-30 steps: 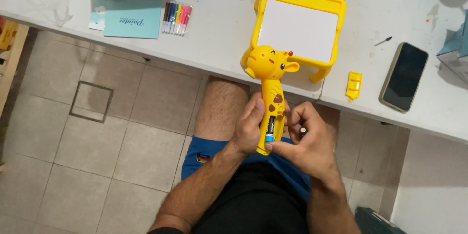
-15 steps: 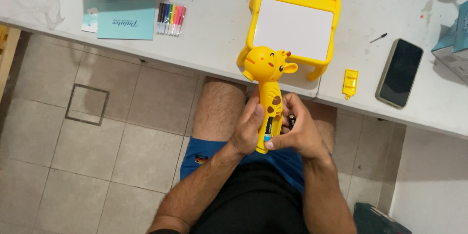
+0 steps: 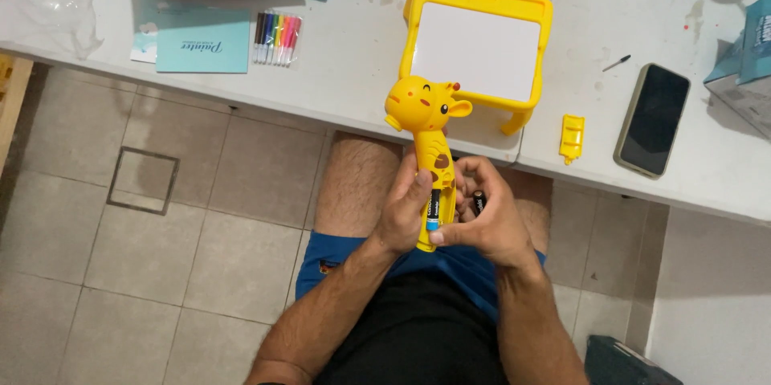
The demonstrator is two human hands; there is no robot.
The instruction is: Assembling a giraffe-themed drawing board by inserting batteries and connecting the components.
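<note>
Over the lap, just below the counter's (image 3: 337,80) near edge, the left hand (image 3: 405,216) wraps the yellow giraffe toy (image 3: 430,140) upright by its neck. The right hand (image 3: 482,224) curls against the toy's base, fingertips pressing a battery (image 3: 434,210) there, a second battery (image 3: 479,202) held in its fingers.

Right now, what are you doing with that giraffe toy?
A seated person holds a yellow giraffe toy over their lap. The left hand grips its neck, and the right hand presses a battery into the open slot while keeping another battery ready. The yellow cover lies on the white table beside a phone.
</note>
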